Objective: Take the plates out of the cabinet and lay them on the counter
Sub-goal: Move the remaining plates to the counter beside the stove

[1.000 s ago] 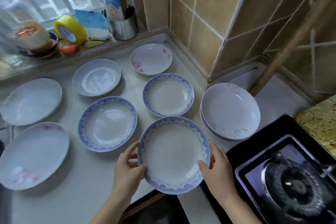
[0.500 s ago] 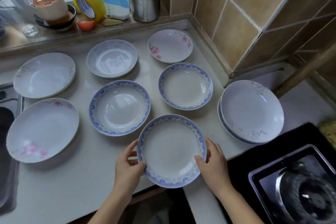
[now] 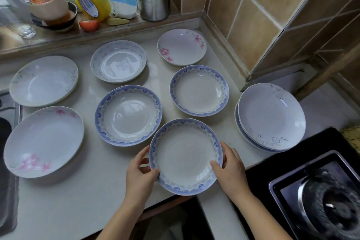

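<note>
Blue-rimmed plate [image 3: 186, 157], head view: sat lower centre of frame, at the front edge of the counter [image 3: 78, 191], held betw. both hands. Left hand [image 3: 141, 176] curled round its left rim, thumb on top; right hand [image 3: 230, 169] gripped the right rim likewise. Prob. glazed ceramic: stiff, smooth, slippery, breakable, moderately heavy, so opposite-rim grip w/ thumbs over the lip suits. Round, shallow, glossy; patterned blue band. Similar plates spread above it; two-plate stack [image 3: 270, 117] at right, beside a black hob [image 3: 319, 191].
</note>
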A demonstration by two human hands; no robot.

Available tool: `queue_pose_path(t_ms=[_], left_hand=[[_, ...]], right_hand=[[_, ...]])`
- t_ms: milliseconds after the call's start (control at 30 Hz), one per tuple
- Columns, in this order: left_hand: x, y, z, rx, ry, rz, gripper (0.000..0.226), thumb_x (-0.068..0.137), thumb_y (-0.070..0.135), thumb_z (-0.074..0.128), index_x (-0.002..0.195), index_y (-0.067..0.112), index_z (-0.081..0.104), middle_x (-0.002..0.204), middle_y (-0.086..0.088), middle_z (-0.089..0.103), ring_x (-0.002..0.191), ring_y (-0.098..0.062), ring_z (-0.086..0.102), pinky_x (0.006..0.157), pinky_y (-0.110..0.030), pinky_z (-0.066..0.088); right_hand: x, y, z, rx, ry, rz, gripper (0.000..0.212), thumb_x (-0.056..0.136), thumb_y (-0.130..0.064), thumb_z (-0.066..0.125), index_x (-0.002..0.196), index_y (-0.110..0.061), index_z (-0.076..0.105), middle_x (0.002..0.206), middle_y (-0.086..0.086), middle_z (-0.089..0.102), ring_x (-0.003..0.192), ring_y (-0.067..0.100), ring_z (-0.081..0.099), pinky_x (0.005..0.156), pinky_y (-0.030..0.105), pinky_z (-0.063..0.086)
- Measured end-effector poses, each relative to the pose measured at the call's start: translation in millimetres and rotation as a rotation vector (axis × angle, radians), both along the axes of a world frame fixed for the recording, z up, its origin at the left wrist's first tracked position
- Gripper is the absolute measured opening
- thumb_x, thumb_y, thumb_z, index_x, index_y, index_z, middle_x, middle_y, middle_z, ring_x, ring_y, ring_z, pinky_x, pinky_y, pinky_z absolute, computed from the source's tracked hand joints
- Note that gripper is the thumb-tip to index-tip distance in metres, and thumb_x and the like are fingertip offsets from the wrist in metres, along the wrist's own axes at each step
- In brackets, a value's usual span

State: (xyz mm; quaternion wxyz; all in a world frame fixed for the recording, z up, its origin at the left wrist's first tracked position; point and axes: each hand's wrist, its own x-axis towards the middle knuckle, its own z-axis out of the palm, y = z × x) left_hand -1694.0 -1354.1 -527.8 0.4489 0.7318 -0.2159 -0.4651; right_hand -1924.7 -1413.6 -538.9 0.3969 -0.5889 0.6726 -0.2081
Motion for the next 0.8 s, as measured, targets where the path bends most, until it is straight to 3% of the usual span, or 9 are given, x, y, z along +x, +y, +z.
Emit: queue_pose_path(t_ms=[200,300,400,500,600,800], left_hand=[[4,3,13,0.048,-0.234,-0.166,0.069,0.071,0.006,0.075,0.129,0.032,0.049,0.102,0.010,0.060,0.087,-0.010,0.062,0.071,-0.026,0.050],[6,7,24,0.046,-0.460,-0.303,0.076,0.072,0.021,0.078,0.137,0.030,0.041,0.115,0.007,0.057,0.104,-0.012,0.055,0.085,-0.032,0.047],[7,9,39,0.035,-0.862,-0.463,0.080,0.072,0.034,0.076,0.142,0.024,0.039,0.132,-0.003,0.051,0.121,-0.026,0.047,0.095,-0.044,0.044],[3,5,58,-0.051,-1.145,-0.644,0.070,0.075,0.051,0.054,0.138,0.021,0.049,0.138,-0.008,0.051,0.128,-0.034,0.046,0.099,-0.051,0.042],[-7,-6,76,-0.093,-1.250,-0.788,0.071,0.075,0.058,0.043,0.134,0.021,0.054,0.141,-0.010,0.050,0.130,-0.036,0.045,0.101,-0.053,0.039],[-42,-41,106,-0.198,-1.310,-0.969,0.070,0.074,0.058,0.044,0.134,0.022,0.055,0.139,-0.010,0.051,0.128,-0.035,0.048,0.098,-0.050,0.042]], right_hand=[[-7,-1,3,0.079,0.039,0.049,0.063,0.092,-0.040,0.056,0.149,-0.029,0.031,0.142,-0.003,0.044,0.125,0.015,0.049,0.097,0.028,0.040],[-11,2,13,0.081,0.014,0.045,0.072,0.090,-0.046,0.057,0.152,-0.032,0.021,0.149,-0.005,0.033,0.127,0.014,0.048,0.098,0.030,0.042],[-19,9,26,-0.004,0.160,0.130,0.077,0.088,-0.056,0.051,0.152,-0.036,0.013,0.155,-0.010,0.015,0.138,0.013,0.029,0.104,0.027,0.033],[-30,16,38,-0.095,0.423,0.230,0.080,0.089,-0.065,0.039,0.152,-0.036,0.000,0.160,-0.005,-0.005,0.147,0.017,0.000,0.116,0.037,0.014],[-42,21,48,-0.126,0.543,0.226,0.081,0.089,-0.067,0.034,0.151,-0.036,-0.008,0.159,-0.005,-0.020,0.144,0.017,-0.022,0.117,0.038,0.000],[-73,19,65,-0.099,0.549,0.080,0.083,0.089,-0.063,0.041,0.152,-0.034,-0.005,0.159,-0.002,-0.022,0.146,0.023,-0.018,0.119,0.040,0.007]])
